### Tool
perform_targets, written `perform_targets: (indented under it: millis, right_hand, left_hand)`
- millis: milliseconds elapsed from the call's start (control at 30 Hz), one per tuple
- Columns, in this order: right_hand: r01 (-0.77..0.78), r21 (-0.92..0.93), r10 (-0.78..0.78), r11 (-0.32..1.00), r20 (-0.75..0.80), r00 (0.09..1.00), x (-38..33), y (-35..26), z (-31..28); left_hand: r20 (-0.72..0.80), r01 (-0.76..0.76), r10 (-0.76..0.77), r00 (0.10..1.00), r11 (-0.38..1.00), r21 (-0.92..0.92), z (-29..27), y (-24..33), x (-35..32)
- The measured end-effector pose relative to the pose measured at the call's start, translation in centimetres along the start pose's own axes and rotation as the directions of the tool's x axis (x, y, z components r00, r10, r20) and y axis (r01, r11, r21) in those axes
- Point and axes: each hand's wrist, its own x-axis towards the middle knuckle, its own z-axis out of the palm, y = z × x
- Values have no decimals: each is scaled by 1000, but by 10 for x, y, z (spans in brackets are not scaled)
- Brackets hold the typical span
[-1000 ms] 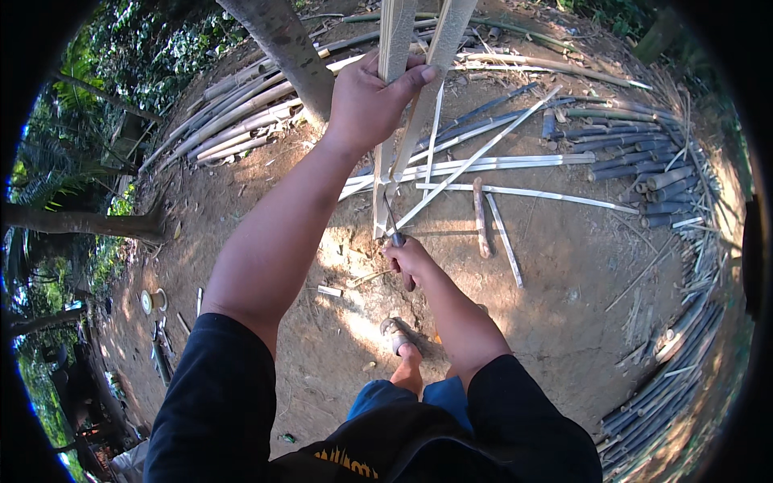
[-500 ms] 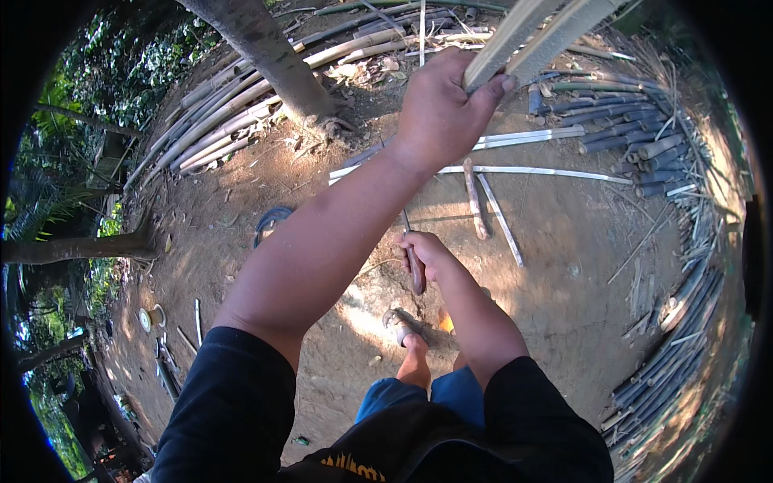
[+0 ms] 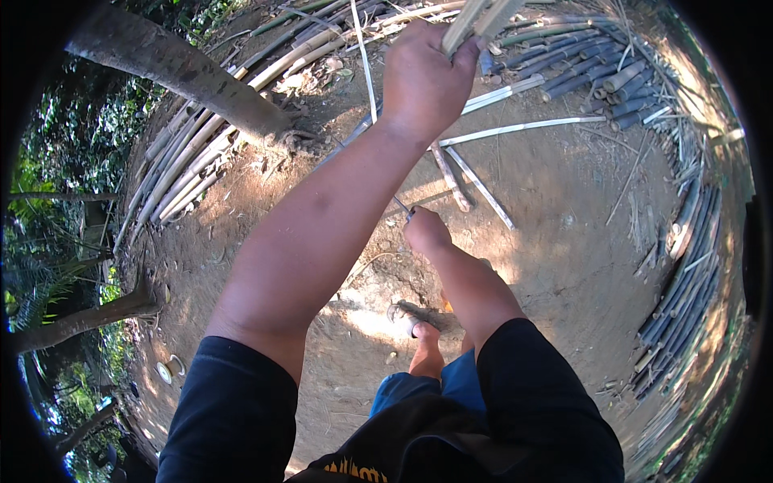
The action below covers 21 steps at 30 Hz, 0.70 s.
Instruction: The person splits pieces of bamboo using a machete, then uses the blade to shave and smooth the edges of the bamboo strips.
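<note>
Gripping pale split bamboo strips, left hand fisted; right hand clenches a knife handle.

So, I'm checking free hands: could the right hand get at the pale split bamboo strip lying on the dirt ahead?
Probably not yet: the right hand is shut on a tool handle, and the strip lies further out.

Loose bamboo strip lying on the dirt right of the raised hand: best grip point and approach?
Grip the bamboo strip near mid-length, coming straight down from above: it lies flat on bare dirt, long and thin, clear there. Its left end runs under the left hand.
</note>
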Motion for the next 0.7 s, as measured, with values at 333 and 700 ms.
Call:
perform_targets:
  millis: [333,700]
  right_hand:
    - [49,-5,-49,999,-69,996,19,-4,4]
    - [97,630,-171,771,58,984,-15,-36,62]
  left_hand:
    - [-13,349,-350,937,932,101,-17,16,30]
    - [-73,237,-234,970,971,31,-69,-4,37]
